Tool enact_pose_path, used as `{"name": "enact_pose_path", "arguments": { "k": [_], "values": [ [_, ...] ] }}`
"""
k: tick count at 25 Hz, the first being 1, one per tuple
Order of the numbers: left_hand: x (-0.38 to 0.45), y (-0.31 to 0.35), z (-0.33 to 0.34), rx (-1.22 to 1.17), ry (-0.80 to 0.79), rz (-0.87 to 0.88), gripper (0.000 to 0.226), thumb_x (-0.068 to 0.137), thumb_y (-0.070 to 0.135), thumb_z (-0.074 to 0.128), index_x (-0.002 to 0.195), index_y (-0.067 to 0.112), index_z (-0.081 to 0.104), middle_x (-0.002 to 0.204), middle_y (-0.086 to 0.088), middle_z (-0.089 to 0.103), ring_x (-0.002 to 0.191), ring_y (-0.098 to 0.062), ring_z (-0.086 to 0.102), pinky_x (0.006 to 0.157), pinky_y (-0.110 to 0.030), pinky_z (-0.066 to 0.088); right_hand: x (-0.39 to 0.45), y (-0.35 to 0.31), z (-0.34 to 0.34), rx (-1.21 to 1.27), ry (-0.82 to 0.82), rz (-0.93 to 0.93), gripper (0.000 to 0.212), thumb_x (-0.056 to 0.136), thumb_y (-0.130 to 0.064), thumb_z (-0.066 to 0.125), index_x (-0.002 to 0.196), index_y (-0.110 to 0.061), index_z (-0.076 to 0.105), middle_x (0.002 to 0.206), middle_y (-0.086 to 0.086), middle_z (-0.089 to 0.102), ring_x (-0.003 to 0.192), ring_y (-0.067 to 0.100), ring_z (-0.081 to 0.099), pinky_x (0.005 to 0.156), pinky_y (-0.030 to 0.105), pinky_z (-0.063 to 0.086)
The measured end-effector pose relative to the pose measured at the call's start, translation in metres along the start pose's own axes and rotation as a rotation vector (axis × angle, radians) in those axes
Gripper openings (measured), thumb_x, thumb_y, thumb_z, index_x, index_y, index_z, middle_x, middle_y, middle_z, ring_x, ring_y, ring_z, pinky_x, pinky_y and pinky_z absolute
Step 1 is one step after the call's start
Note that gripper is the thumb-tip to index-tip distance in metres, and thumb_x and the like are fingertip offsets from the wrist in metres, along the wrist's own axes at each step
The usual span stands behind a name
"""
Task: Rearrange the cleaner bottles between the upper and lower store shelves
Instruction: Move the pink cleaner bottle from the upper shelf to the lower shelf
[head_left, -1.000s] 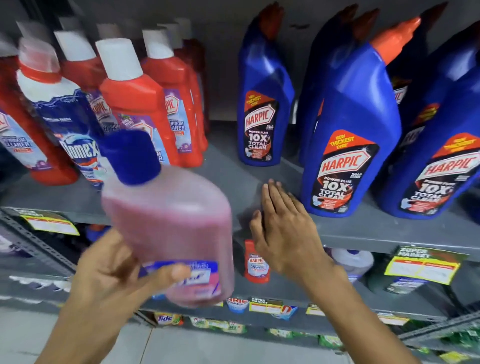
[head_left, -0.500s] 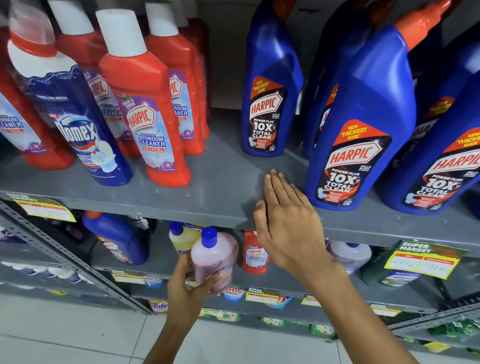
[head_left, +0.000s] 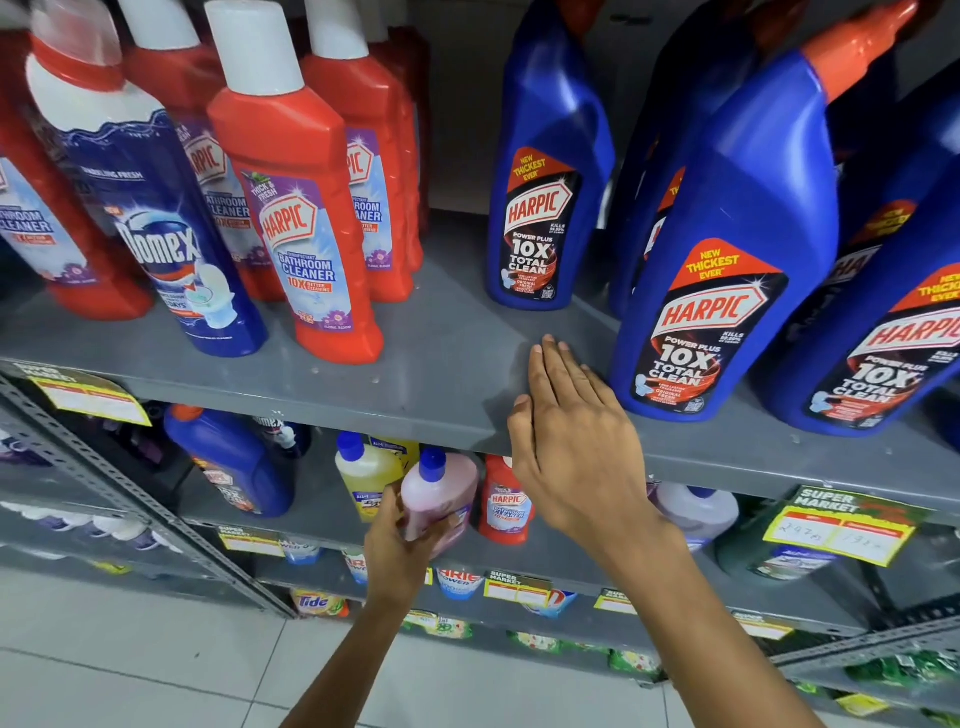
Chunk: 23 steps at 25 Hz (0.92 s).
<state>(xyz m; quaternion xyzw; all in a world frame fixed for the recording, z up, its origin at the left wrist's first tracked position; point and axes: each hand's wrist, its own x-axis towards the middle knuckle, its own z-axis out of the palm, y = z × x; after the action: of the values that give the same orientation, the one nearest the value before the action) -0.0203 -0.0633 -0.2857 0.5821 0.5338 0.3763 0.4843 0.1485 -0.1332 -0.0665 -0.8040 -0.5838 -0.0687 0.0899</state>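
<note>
My left hand (head_left: 402, 545) grips a pink cleaner bottle (head_left: 444, 491) with a blue cap at the lower shelf (head_left: 332, 519), beside a yellow bottle (head_left: 366, 475) and a small red Harpic bottle (head_left: 506, 501). My right hand (head_left: 574, 447) lies flat, fingers together, on the front edge of the grey upper shelf (head_left: 441, 374). The upper shelf carries red Harpic bathroom cleaner bottles (head_left: 298, 208), a Domex bottle (head_left: 150, 223) and blue Harpic bottles (head_left: 545, 171), one large (head_left: 727, 270) just right of my right hand.
A blue bottle (head_left: 234, 467) lies tilted on the lower shelf at left, and a pale bottle (head_left: 698, 512) stands at right. Yellow price tags (head_left: 836, 535) hang on shelf edges. Detergent packs fill the bottom shelf; white floor tiles lie below.
My left hand has carried the pink bottle down from in front of the upper shelf to the lower shelf and pushed it in between the bottles there. My right hand stayed on the upper shelf edge.
</note>
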Motion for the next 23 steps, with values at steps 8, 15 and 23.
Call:
{"name": "enact_pose_path", "arguments": {
  "k": [8,15,23],
  "values": [
    [0.009,0.003,0.002,0.055,-0.032,0.012,0.072,0.081,0.009,0.092,0.143,0.009,0.055,0.137,-0.013,0.071,0.126,-0.038,0.067,0.102,-0.059,0.061,0.0,0.0,0.001,0.006,0.0,0.005,0.062,0.112,-0.036,0.025,0.165,-0.005,0.026,0.176,0.012,0.028,0.165,0.021,0.025,0.135,0.035,0.014],
    [0.013,0.004,0.007,0.02,-0.052,0.014,0.073,0.085,0.011,0.089,0.148,0.007,0.052,0.142,-0.014,0.067,0.13,-0.036,0.064,0.106,-0.058,0.059,-0.002,0.0,0.001,0.024,0.009,0.015,0.061,0.112,-0.034,0.027,0.165,-0.005,0.028,0.176,0.012,0.029,0.165,0.021,0.025,0.135,0.035,0.016],
    [0.014,0.002,0.009,-0.003,-0.047,0.036,0.072,0.087,0.013,0.087,0.148,0.006,0.05,0.142,-0.016,0.067,0.129,-0.037,0.066,0.105,-0.058,0.06,-0.004,-0.001,0.002,0.023,0.026,0.01,0.061,0.112,-0.036,0.027,0.165,-0.005,0.029,0.175,0.012,0.03,0.165,0.021,0.027,0.135,0.035,0.018]
  ]
}}
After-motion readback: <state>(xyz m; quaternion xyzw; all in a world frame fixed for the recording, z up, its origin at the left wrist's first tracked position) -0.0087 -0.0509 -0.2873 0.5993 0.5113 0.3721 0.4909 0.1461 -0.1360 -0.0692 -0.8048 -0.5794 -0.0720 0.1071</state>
